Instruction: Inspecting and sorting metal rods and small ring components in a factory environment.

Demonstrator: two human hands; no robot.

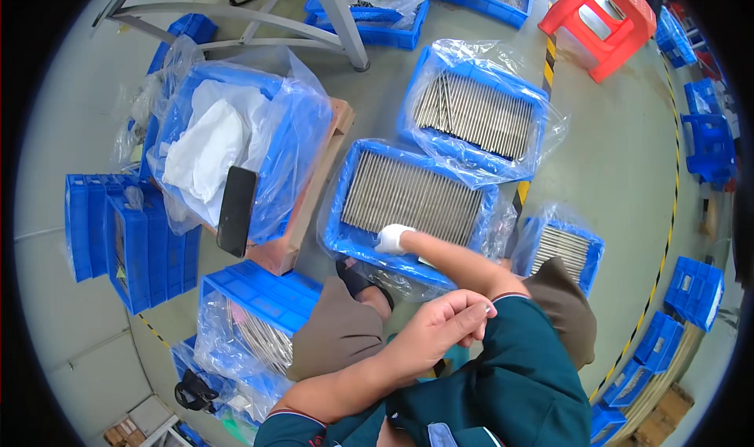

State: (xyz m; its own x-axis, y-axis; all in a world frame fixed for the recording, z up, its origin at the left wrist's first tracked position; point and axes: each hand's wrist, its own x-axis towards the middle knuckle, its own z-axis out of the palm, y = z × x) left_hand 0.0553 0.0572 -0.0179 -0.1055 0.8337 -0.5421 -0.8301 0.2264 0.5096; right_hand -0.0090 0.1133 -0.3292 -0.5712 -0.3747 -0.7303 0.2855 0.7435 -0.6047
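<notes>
My right hand [393, 239], in a white glove, reaches into a blue plastic crate [357, 243] at its near inner side. Slim metal rods [412, 196] lie packed side by side in that crate, just beyond the glove. The glove touches or hovers over their near ends; I cannot tell which, and its fingers do not show clearly. My bare left hand [454, 321] is closed in front of my body, beside the right sleeve [510, 321]. A tiny pale spot shows at its fingertips, too small to name.
Behind stands another plastic-lined crate of rods [475, 117], and a smaller one [561, 251] is on the right. At left, a crate with white cloth [208, 149] rests on a wooden pallet [302, 211], a dark phone-like slab [236, 211] before it. A red stool [601, 23] stands far right.
</notes>
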